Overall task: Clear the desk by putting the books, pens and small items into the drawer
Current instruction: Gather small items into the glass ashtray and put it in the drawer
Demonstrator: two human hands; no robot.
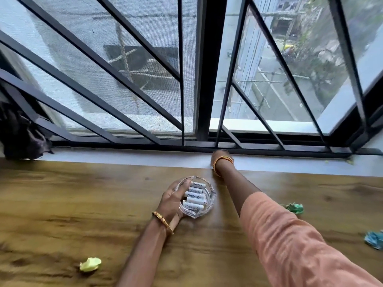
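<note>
A clear glass dish (209,200) stands near the middle of the wooden desk (62,204). It holds several white batteries (194,198) lying side by side. My left hand (172,201) grips the dish's left rim, fingers curled over the edge and onto the batteries. My right arm, in an orange sleeve, stretches to the desk's far edge. There my right hand (220,155) sits blurred on the grey sill (124,157), its fingers hidden. No drawer is in view.
Crumpled paper balls lie on the desk: a yellow one (90,264) at front left, a green one (294,207) at right and a blue one (374,240) at the right edge. A dark cloth (20,133) hangs at far left. A black window grille (203,79) closes off the back.
</note>
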